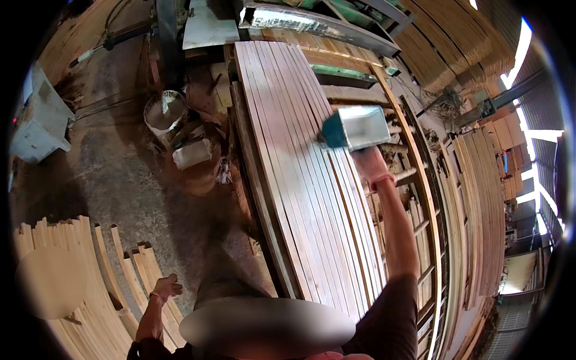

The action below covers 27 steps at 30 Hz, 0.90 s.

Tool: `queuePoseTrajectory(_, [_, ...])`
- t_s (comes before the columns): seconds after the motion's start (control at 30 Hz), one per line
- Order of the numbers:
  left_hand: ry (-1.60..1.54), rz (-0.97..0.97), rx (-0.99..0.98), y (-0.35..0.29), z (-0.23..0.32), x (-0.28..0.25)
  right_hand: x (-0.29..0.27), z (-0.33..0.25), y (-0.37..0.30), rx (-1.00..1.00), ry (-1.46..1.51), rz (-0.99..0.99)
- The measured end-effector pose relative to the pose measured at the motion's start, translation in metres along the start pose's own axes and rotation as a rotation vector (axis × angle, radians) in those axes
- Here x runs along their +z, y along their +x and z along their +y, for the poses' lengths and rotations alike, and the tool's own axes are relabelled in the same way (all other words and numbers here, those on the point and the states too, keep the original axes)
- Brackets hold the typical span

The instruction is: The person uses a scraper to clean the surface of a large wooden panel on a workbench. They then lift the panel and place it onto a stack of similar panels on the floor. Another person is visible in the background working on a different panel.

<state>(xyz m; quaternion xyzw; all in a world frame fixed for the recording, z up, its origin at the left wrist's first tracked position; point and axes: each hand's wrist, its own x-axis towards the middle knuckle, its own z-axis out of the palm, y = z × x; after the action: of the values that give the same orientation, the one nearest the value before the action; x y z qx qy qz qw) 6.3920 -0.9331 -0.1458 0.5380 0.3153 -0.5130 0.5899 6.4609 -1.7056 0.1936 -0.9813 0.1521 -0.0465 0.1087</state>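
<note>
My right hand (371, 163) is closed around a hand-held glue spreader (335, 130), a teal and white box with an open hopper. Its edge rests over a row of long wooden strips (288, 144) laid side by side on a frame. A thin whitish wet film covers much of the strips. Where the spreader meets the wood is hidden. Low at the left, my left hand (166, 288) hangs free beside loose wooden strips (141, 270), fingers slightly apart and holding nothing.
A bucket (153, 126) with whitish smears stands on the floor left of the frame, near a pale block-like container (192, 154). Metal rails (318, 24) cross the far end. Stacked boards (474, 222) line the right side. A grey bin (45, 120) sits far left.
</note>
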Motion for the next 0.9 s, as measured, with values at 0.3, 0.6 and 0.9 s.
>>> queuePoseTrajectory(0.3, [0.084, 0.347, -0.248, -0.047, 0.019, -0.034, 0.046, -0.146, 0.321, 0.373, 0.372, -0.124])
queuePoseTrajectory(0.6, [0.257, 0.076, -0.181, -0.005, 0.027, -0.003, 0.054, -0.128, 0.119, 0.050, 0.024, -0.103])
queuePoseTrajectory(0.9, [0.586, -0.077, 0.004, 0.017, -0.019, 0.032, 0.022, -0.103, -0.292, 0.324, 0.037, -0.261])
